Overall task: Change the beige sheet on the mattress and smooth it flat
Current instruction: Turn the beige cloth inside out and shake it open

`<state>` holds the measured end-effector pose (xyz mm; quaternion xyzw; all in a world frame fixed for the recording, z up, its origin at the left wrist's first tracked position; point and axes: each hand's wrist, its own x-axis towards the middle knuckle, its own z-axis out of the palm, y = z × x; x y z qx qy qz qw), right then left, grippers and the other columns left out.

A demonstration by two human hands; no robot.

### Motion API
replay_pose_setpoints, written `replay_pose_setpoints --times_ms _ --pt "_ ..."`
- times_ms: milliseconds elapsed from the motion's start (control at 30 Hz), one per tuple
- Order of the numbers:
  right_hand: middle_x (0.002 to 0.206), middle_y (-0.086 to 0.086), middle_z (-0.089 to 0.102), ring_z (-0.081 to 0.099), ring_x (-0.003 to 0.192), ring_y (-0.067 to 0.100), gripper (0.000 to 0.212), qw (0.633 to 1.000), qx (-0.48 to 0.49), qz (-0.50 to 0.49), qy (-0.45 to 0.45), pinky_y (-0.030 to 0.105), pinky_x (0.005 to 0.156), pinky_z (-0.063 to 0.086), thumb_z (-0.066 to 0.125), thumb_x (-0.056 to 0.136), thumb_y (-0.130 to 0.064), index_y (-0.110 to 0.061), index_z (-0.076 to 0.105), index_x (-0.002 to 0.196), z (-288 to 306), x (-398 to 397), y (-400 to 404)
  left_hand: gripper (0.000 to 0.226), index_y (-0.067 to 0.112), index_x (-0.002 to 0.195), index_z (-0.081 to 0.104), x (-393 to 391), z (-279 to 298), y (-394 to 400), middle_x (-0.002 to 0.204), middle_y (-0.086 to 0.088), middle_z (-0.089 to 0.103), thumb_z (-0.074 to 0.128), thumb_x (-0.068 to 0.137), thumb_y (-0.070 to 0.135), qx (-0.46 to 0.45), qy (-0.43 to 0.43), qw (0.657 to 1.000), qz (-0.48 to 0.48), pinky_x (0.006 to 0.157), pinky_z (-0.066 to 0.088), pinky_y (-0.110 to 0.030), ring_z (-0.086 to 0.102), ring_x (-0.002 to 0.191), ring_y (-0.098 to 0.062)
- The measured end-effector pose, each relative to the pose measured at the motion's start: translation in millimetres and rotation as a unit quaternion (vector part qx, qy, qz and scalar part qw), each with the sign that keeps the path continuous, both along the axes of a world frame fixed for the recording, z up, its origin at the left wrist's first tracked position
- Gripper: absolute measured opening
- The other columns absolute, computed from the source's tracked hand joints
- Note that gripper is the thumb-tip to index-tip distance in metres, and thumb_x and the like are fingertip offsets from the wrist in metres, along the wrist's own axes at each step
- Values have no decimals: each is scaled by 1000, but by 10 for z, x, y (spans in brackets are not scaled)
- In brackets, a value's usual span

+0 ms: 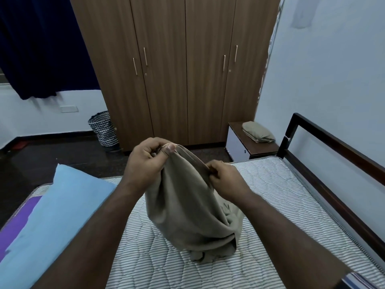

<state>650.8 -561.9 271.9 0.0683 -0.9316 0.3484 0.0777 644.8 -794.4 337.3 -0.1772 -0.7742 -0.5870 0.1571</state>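
Bare striped mattress [270, 190] below the fingers, so old cover apparently off already; fresh spread not yet begun, or only just. Beige sheet [187, 207] bunched and hanging down from both grips, lower folds resting in a heap on the quilted surface directly beneath the knuckles. Left to do, judging from this: find the edges, open the cloth out, lay it across, tuck, smooth flat. Second folded beige bundle [258, 132] well beyond the fingertips on a small bedside cabinet [239, 147]; which of the two is the clean one cannot be told. Left hand [145, 161] raised highest, fingers curled and thumb pressed down, pinching the top hem. Right hand [226, 179] a little lower and just beside, fingers curled round the same edge, clamped on cloth. Both forearms reaching forward and converging, wrists close together, fabric stretched in a short ridge between the two grips. Blue pillow [62, 201] off to the outer side of the left forearm, near the mattress edge, over something purple. Dark bed frame [333, 151] beyond the right wrist. Wardrobe [177, 69] and patterned basket [104, 132] far past the fingertips.
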Motion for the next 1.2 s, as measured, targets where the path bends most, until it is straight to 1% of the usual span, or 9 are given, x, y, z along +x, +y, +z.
replay_pose_setpoints --times_ms 67,233,367,500,633,767,900,1033,1200 --pt "98 -7 71 64 91 12 28 999 -34 -33 -1 35 79 53 55 93 -9 -26 69 110 -32 -52 71 9 27 87 76 -2 -19 -50 88 -4 72 69 92 30 21 -9 1000 8 78 50 -34 65 85 -10" --pt "89 -14 63 62 83 4 18 974 -146 -99 141 33 71 53 61 96 -13 -29 59 105 38 -92 114 12 21 90 74 43 52 -75 84 2 72 67 95 28 53 -8 999 0 75 53 -30 65 81 -7" --pt "90 -10 67 65 83 8 26 976 -182 -1 118 30 71 56 60 91 -1 -27 63 95 -50 -11 -82 12 16 88 74 33 91 -9 78 9 70 65 96 18 65 -4 998 8 72 52 -18 65 77 -2" --pt "112 -13 68 65 98 5 23 962 -260 66 51 23 82 56 69 95 -20 -33 71 113 -76 -11 -175 10 11 91 74 44 78 -7 81 6 72 65 95 16 75 -17 997 -6 72 53 -18 67 80 -3" --pt "107 -15 66 63 100 5 20 975 -204 73 51 27 83 55 72 92 -24 -43 71 102 -137 -107 -212 13 16 91 74 74 88 -22 84 4 73 67 89 27 76 -28 996 -29 74 53 -19 67 84 -5" --pt "101 -16 65 62 98 3 19 981 -170 77 47 26 82 53 71 89 -18 -31 74 102 -105 -184 -250 18 12 92 74 123 129 1 85 2 74 67 86 27 79 -31 995 -58 76 54 -20 68 85 -6" --pt "87 -5 65 62 81 10 9 996 -42 76 -17 36 74 52 68 89 -19 -16 75 91 -135 -203 -280 17 10 94 74 118 120 -60 87 -3 73 69 89 26 73 -18 995 -72 76 56 -24 68 85 -11" --pt "104 -3 72 64 95 16 27 999 39 0 -32 25 69 47 60 87 -13 -23 75 108 -108 -253 -98 8 15 93 75 34 11 -190 87 -3 72 70 92 21 61 -5 998 2 74 53 -27 67 84 -11" --pt "104 3 73 65 96 25 27 997 64 -19 47 29 74 45 59 88 -14 -19 75 110 197 -366 174 17 28 88 74 -9 -46 -259 83 10 72 67 96 15 47 22 996 68 73 51 -18 65 81 -2"
